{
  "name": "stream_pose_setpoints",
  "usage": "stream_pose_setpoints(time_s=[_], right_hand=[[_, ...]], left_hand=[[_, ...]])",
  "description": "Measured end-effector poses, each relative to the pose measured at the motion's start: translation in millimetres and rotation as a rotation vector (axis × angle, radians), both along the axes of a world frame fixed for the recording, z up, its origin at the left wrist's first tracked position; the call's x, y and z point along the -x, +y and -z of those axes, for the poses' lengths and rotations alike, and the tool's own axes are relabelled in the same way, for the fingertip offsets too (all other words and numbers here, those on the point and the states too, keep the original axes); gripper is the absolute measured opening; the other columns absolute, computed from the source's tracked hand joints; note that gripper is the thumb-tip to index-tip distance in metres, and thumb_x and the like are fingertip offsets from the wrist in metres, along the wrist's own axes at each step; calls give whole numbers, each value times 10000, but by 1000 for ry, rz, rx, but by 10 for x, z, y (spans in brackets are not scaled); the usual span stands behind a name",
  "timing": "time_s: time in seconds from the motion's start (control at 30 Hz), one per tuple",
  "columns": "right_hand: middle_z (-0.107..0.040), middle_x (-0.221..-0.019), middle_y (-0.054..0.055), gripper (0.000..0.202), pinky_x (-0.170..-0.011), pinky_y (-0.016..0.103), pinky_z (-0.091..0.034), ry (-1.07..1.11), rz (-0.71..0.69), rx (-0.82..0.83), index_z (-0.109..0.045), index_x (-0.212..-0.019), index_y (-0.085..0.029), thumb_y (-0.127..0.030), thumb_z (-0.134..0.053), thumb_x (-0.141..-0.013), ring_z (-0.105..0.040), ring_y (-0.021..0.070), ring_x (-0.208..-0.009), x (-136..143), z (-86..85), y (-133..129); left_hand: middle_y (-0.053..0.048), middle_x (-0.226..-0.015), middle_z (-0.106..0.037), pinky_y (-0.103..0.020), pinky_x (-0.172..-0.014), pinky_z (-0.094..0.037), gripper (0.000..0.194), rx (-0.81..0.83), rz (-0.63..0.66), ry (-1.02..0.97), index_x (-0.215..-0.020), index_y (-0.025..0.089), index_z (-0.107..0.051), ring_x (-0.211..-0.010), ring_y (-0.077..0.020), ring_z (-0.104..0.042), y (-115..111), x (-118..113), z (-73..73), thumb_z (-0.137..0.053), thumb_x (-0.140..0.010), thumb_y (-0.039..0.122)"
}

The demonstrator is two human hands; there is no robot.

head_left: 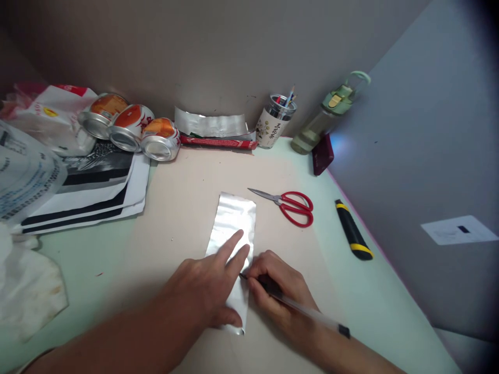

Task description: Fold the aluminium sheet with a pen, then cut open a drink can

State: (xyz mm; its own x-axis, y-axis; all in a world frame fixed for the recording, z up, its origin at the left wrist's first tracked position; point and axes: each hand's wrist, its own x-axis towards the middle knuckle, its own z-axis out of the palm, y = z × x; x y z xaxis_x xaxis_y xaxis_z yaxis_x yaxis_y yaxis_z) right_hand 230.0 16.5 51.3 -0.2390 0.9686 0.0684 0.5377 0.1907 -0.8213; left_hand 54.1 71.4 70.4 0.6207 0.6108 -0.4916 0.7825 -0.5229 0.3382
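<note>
A shiny silver metal sheet (234,213), long and narrow, lies on a pale paper on the desk. My left hand (212,280) presses on it with the fingers spread, two of them pointing up along the sheet and the thumb near its lower end. A pen (296,305) with a clear barrel and black end cap is pinched in my right hand (283,291). Its tip meets the sheet near the right edge, beside my left fingers. Red-handled scissors (290,203) lie beyond my right hand, blades partly apart.
A black and yellow utility knife (354,231) lies at the right. Behind stand a pen cup (272,124) and a green bottle (322,122). Cut can strips (212,124) and several cans (160,139) line the wall. Printed papers (101,192) and a crumpled cloth (31,285) are at left.
</note>
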Motion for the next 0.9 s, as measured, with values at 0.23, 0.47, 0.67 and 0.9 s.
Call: stream_pose_setpoints(time_s=[0.23,0.47,0.67,0.9], right_hand=[[-565,-756,1,147,-623,255,-417,7,-11,15,-536,-778,-218,-173,-527,-918,-537,147,-705,-8,-6,-6],[-566,-726,-4,136,-586,246,-408,34,33,31,-552,-767,-213,-179,-547,-899,-530,139,-662,-3,-16,3],[-594,-772,7,83,-611,253,-421,12,47,44,-588,-832,-215,-182,-557,-902,-544,144,-687,9,-10,-2],[-553,-750,-3,151,-615,256,-412,36,-2,53,-530,-768,-218,-195,-531,-917,-526,145,-688,-11,-22,0]], left_hand=[[-120,-1668,-92,-422,-750,-599,1036,1,4,10,-1541,308,-301,-1028,-353,-716,-10,3,10,-840,-660,386],[-131,-1667,-125,-428,-739,-599,1031,-6,-9,-9,-1530,315,-323,-1015,-364,-718,1,-4,4,-848,-648,409],[-118,-1666,-127,-440,-758,-601,1043,0,-6,-34,-1534,305,-314,-1060,-368,-702,-6,9,37,-858,-647,376],[-131,-1662,-141,-434,-761,-605,1015,1,-5,-35,-1523,306,-339,-1055,-366,-706,-5,17,-11,-858,-654,375]])
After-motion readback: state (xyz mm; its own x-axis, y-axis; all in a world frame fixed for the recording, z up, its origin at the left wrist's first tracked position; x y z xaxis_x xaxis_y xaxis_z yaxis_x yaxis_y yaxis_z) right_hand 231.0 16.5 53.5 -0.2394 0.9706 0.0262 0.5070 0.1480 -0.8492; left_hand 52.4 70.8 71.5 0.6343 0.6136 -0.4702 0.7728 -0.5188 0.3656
